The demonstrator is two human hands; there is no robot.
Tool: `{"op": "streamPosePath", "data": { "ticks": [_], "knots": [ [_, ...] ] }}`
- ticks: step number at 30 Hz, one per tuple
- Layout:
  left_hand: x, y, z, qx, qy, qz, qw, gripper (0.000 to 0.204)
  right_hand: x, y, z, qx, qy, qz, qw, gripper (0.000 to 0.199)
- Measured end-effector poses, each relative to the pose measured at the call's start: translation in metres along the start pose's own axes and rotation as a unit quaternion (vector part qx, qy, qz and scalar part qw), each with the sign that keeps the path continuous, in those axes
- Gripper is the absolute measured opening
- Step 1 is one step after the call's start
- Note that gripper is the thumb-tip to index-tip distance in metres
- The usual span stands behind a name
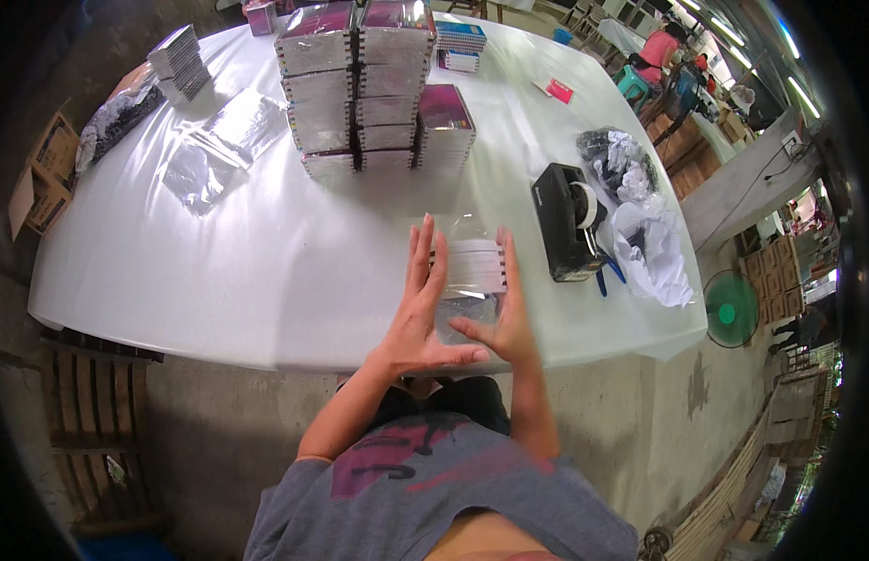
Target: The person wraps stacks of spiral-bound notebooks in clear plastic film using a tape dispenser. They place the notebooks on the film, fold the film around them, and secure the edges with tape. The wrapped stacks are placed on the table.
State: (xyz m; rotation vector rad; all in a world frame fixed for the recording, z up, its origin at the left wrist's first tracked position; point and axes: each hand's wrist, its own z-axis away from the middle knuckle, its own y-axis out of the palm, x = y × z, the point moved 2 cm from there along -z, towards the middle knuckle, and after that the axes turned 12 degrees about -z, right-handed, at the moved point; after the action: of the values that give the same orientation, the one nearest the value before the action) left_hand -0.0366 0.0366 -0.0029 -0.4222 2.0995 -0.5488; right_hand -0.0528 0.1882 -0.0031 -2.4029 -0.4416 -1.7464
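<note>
Left of the tape dispenser (558, 224), your left hand (418, 304) and right hand (509, 323), grips spread, flank the film-wrapped booklets (475, 268): probably stiff, slippery; hold the sides.

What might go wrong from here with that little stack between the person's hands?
The small stack might slip out of line if the left hand and right hand press unevenly. The clear film showing at its near side could wrinkle. Farther back, the tall stacks of bundles might topple if bumped.
</note>
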Motion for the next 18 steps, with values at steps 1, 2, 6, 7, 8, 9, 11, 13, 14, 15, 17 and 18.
{"op": "streamPosePath", "data": {
  "ticks": [1, 2, 6, 7, 8, 9, 11, 13, 14, 15, 17, 18],
  "knots": [
    [0.003, 0.002, 0.000, 0.009, -0.009, 0.000, 1.000, 0.132, -0.003, -0.001, -0.001, 0.004, 0.026, -0.003, 1.000, 0.121],
    [0.006, 0.003, -0.001, 0.016, -0.013, -0.001, 1.000, 0.134, -0.003, -0.003, -0.004, 0.007, 0.046, -0.003, 0.999, 0.122],
    [0.021, -0.005, 0.006, -0.040, -0.009, 0.105, 0.994, 0.141, 0.000, -0.014, -0.001, 0.016, 0.021, 0.064, 0.998, 0.127],
    [0.023, -0.006, 0.008, -0.045, -0.024, 0.120, 0.991, 0.140, 0.001, -0.025, 0.000, 0.009, 0.020, 0.080, 0.997, 0.128],
    [0.022, -0.009, 0.010, -0.048, -0.039, 0.135, 0.989, 0.140, 0.000, -0.030, 0.001, 0.002, 0.018, 0.096, 0.995, 0.129],
    [0.021, -0.011, 0.011, -0.052, -0.053, 0.150, 0.986, 0.139, -0.004, -0.028, 0.001, 0.019, 0.028, 0.079, 0.996, 0.129],
    [0.018, -0.006, 0.013, -0.046, -0.077, 0.196, 0.976, 0.137, -0.010, -0.017, 0.000, 0.057, 0.048, 0.044, 0.996, 0.129],
    [0.011, 0.010, 0.012, -0.030, -0.096, 0.257, 0.961, 0.135, -0.004, -0.005, -0.001, 0.029, 0.063, -0.016, 0.997, 0.129],
    [0.004, 0.003, 0.008, -0.020, -0.104, 0.274, 0.956, 0.132, 0.000, -0.002, 0.000, 0.013, 0.072, -0.046, 0.996, 0.128],
    [0.004, 0.001, 0.009, -0.016, -0.106, 0.274, 0.956, 0.131, 0.003, -0.002, 0.002, 0.013, 0.080, -0.047, 0.996, 0.128],
    [0.004, -0.003, 0.011, -0.012, -0.105, 0.271, 0.957, 0.130, 0.006, -0.002, 0.004, 0.017, 0.093, -0.051, 0.994, 0.127],
    [0.006, -0.001, 0.012, -0.012, -0.114, 0.273, 0.955, 0.130, 0.004, 0.000, 0.005, 0.015, 0.088, -0.048, 0.995, 0.127]
  ]
}}
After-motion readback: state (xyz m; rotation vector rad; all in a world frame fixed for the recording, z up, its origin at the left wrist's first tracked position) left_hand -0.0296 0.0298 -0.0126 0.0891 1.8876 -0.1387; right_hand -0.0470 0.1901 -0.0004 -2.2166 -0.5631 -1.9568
